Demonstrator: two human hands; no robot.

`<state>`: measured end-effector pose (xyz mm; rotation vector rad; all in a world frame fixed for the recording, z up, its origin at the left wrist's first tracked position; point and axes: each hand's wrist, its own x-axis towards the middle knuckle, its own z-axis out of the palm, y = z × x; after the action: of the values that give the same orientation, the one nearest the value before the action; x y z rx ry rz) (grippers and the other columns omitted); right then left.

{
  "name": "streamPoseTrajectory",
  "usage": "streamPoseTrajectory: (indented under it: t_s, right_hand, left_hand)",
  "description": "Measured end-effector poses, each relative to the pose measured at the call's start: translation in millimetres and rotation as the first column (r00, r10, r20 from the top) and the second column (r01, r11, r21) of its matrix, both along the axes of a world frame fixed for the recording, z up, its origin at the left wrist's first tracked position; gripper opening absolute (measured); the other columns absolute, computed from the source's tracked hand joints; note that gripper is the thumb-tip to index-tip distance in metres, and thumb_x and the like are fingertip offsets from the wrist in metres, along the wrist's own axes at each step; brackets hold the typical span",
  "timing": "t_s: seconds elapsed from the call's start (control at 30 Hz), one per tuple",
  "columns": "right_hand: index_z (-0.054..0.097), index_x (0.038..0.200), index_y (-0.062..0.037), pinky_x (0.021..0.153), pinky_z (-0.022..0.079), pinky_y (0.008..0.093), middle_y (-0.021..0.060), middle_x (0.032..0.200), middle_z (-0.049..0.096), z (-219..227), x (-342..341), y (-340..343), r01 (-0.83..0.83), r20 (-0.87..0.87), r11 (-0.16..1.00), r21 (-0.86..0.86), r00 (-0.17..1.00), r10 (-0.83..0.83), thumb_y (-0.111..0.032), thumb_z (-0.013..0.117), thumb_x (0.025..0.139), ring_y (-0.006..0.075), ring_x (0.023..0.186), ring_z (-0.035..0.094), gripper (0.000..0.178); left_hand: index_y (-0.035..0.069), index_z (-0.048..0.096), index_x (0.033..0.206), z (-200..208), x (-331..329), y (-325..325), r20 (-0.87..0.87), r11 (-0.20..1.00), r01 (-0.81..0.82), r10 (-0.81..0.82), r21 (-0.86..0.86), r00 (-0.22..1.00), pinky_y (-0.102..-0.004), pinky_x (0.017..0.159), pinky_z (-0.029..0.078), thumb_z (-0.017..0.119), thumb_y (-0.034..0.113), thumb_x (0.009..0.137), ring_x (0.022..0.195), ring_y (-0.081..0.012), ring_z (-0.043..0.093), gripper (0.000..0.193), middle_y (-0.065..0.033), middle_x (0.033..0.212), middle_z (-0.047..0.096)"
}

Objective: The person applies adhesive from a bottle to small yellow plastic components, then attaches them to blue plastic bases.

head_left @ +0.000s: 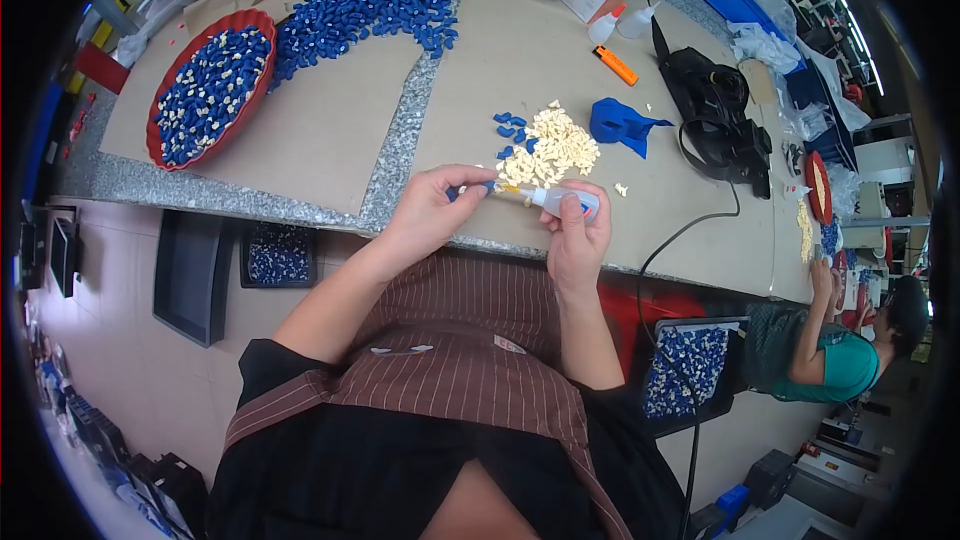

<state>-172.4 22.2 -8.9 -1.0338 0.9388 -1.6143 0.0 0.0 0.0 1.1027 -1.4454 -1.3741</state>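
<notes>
My left hand (432, 206) pinches a small blue plastic piece (488, 186) between thumb and fingertips. My right hand (582, 240) is closed around a small white glue bottle (555, 201). The bottle lies nearly level, its thin nozzle aimed left at the blue piece; whether they touch I cannot tell. Just beyond my hands a heap of small cream pieces (560, 145) lies on the cardboard-covered table, with several loose blue pieces (510, 121) at its left edge. A crumpled blue object (622, 127) sits to the right of the heap.
At the far left stands a red scalloped bowl (268, 38) of blue and cream pieces, beside a wide blue pile (370, 12). An orange-handled tool (615, 66), glue bottles (606, 26) and black strapped gear (712, 90) lie right. Below the table is a tray (690, 360). A co-worker (850, 360) works at right.
</notes>
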Motion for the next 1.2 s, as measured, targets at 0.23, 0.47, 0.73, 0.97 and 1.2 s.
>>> streamPoseTrajectory:
  t_s: [0.23, 0.47, 0.73, 0.97, 1.2]
  right_hand:
    - [0.045, 0.095, -0.0022, 0.056, 0.040, 0.0200, 0.0053, 0.080, 0.052, -1, 1, -2, -0.004, 0.022, 1.000, 0.029, 1.000, 0.004, -0.017, 0.052, 0.084, 0.0092, 0.063, 0.049, 0.019]
    - [0.045, 0.094, -0.0021, 0.057, 0.043, 0.0208, 0.0059, 0.082, 0.052, -2, 0, 1, -0.022, 0.011, 0.999, 0.038, 1.000, 0.021, -0.014, 0.053, 0.084, 0.0096, 0.063, 0.050, 0.018]
    - [0.046, 0.096, -0.0014, 0.063, 0.047, 0.0228, 0.0092, 0.083, 0.055, 17, -20, -5, -0.071, 0.279, 0.976, 0.204, 0.960, 0.011, 0.000, 0.059, 0.075, 0.0134, 0.070, 0.056, 0.024]
    - [0.053, 0.093, -0.0015, 0.063, 0.044, 0.0232, 0.0076, 0.080, 0.057, 19, -38, -8, -0.022, -0.410, 0.943, 0.333, 0.897, 0.166, -0.005, 0.063, 0.072, 0.0146, 0.070, 0.057, 0.024]
    - [0.061, 0.082, -0.0051, 0.061, 0.044, 0.0321, 0.0091, 0.073, 0.056, 25, -17, -7, -0.051, -0.910, 0.997, 0.055, 0.409, 0.071, -0.012, 0.063, 0.069, 0.0245, 0.066, 0.056, 0.015]
  left_hand:
    - [0.000, 0.058, 0.101, 1, 3, -1, -0.011, 1.000, -0.001, 0.002, 0.007, 1.000, -0.0149, 0.059, 0.037, 0.052, 0.005, 0.082, 0.067, -0.0012, 0.044, 0.020, 0.0023, 0.081, 0.056]
    - [0.002, 0.058, 0.101, 1, 1, 0, -0.024, 0.999, -0.013, 0.014, 0.031, 1.000, -0.0145, 0.050, 0.034, 0.052, 0.006, 0.082, 0.057, 0.0003, 0.040, 0.020, 0.0027, 0.079, 0.055]
    - [0.000, 0.055, 0.098, 11, 7, -3, -0.302, 0.950, 0.061, 0.037, 0.308, 0.952, -0.0159, 0.047, 0.037, 0.052, 0.005, 0.081, 0.055, -0.0032, 0.045, 0.017, -0.0027, 0.081, 0.057]
    - [-0.001, 0.053, 0.095, 10, 5, 3, -0.501, 0.896, 0.173, 0.062, 0.409, 0.863, -0.0173, 0.042, 0.037, 0.052, 0.004, 0.080, 0.053, -0.0045, 0.046, 0.016, -0.0061, 0.080, 0.058]
    - [-0.003, 0.054, 0.094, 5, 1, 6, -0.411, 0.926, 0.141, 0.016, 0.349, 0.911, -0.0180, 0.042, 0.038, 0.054, 0.004, 0.080, 0.053, -0.0048, 0.046, 0.015, -0.0044, 0.077, 0.056]
